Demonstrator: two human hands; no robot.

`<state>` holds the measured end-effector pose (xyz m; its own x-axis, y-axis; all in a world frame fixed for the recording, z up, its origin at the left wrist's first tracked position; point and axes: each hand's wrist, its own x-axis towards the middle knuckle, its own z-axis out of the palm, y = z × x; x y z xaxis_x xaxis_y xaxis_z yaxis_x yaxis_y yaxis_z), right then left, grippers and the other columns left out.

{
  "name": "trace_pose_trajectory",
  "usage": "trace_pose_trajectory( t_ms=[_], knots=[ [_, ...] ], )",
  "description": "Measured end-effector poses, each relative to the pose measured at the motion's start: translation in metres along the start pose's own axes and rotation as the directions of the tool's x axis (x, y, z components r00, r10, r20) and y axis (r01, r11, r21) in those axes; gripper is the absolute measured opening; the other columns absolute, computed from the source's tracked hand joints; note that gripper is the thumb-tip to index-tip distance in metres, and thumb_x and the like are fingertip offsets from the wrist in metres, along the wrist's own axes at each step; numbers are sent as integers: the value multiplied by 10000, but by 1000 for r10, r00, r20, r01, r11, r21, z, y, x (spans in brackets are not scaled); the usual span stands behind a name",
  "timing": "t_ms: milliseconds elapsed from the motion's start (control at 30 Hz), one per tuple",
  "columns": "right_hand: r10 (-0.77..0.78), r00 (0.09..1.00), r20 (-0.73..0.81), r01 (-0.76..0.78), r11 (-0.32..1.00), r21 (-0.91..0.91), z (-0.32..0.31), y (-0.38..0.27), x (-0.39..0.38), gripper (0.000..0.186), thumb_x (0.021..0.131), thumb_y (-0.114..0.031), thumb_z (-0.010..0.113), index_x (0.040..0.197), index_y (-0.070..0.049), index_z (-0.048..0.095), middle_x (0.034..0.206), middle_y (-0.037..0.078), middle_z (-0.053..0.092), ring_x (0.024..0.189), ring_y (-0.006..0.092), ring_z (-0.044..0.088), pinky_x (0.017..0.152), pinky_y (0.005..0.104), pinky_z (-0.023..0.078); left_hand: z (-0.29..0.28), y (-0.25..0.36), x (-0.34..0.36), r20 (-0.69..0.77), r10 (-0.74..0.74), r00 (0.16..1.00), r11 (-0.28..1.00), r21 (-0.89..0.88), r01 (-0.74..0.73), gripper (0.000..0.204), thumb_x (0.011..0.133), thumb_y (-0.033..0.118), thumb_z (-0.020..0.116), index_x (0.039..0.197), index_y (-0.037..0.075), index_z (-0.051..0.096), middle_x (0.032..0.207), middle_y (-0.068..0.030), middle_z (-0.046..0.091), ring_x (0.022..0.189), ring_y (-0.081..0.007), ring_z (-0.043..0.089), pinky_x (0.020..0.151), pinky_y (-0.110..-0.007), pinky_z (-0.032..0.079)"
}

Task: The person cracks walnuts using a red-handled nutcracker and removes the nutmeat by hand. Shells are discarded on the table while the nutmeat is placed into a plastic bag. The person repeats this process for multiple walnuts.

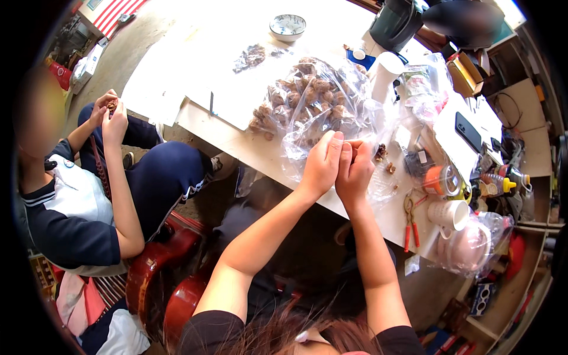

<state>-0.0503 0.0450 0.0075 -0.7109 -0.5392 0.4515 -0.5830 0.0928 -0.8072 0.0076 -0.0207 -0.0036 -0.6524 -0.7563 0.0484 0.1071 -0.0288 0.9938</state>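
Observation:
My left hand [321,164] and my right hand [356,173] meet over the table's near edge. Both are closed, thumbs and fingertips pressed together, and whatever they pinch is hidden. Just beyond them lies a see-through plastic bag [307,137] with many brown walnuts [321,89] in and around it. Beside my right hand, broken walnut pieces [389,168] are scattered on the white table [236,139]. Farther right rests a nutcracker [411,225] with red handles.
A seated person [77,201] at left holds a walnut [112,106]. A patterned bowl [288,28] and shell heap [249,57] stand farther back. Crowding the right are a white mug [448,214], an orange-banded jar [441,180], a phone [468,132] and a bagged pink item [467,244].

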Motion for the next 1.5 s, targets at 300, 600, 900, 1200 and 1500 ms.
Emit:
trace_pose_trajectory(
  t_ms=[300,600,900,1200,1500],
  knots=[
    [10,998,59,-7,999,-51,-4,-5,3,172,929,-170,556,817,-53,498,576,133,564,497,305,594,477,374,457,-7,11,4,-3,-168,986,983,74,168,477,1012,354,396,776,-26,561,652,-138,581,600,-215,526,588,-361,433],
    [-89,996,4,89,990,-113,-3,5,-5,118,935,-114,515,856,-27,496,614,171,557,538,356,590,490,399,455,-1,-1,1,34,-38,999,997,75,35,374,1029,284,353,809,43,536,674,15,488,637,-66,424,583,-245,390],
    [144,977,-158,-111,974,198,-5,1,9,212,1006,-162,412,883,-19,508,698,62,535,535,151,488,521,276,397,4,16,-1,155,-306,939,808,-479,342,422,1030,405,337,856,78,538,619,5,468,517,-57,433,456,-195,357],
    [3,989,-149,-3,1000,6,-7,2,15,153,956,-160,529,970,-33,614,752,36,497,684,127,482,618,263,408,-2,26,8,151,-219,964,827,-496,266,407,1017,432,382,949,65,544,677,12,495,518,-46,423,463,-191,345],
    [-97,991,96,88,992,93,-7,-8,7,191,901,-148,624,1039,-24,579,734,104,621,588,210,607,571,306,479,-7,16,4,129,-136,982,901,-397,176,310,1022,356,409,928,88,531,706,51,487,573,-21,420,470,-181,316]
  ],
)
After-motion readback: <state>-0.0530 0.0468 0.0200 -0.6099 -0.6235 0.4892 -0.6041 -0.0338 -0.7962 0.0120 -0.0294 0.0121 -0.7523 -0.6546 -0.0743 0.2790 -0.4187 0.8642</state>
